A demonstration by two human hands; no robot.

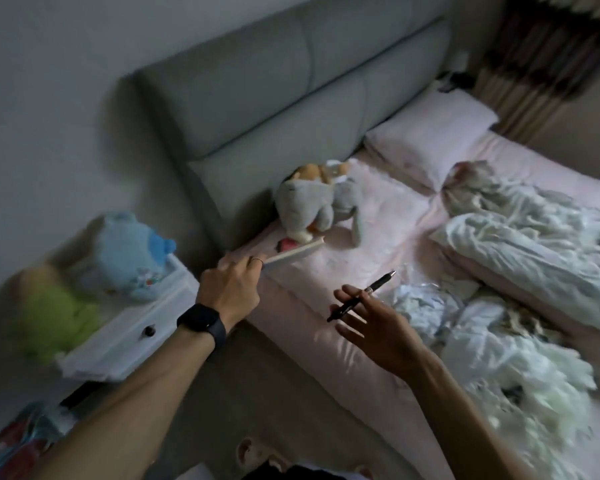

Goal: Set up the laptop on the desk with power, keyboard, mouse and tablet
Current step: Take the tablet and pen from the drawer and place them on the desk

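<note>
Over the bed (pixel 378 209), left hand (pixel 227 289) grips a thin tablet (pixel 291 252); right hand (pixel 371 323), fingers loosely spread, pinches a pen (pixel 378 284).

A bed with a pale pink sheet (pixel 378 216) carries a matching pink pillow (pixel 430 133), a grey plush toy (pixel 312 206) and crumpled pale bedding (pixel 534 237). Alongside, a white bedside cabinet (pixel 129 337) bears a blue plush toy (pixel 129 258) and a green plush toy (pixel 52 313).

Black wristwatch (pixel 201 319), thin finger ring (pixel 257 260)
</note>
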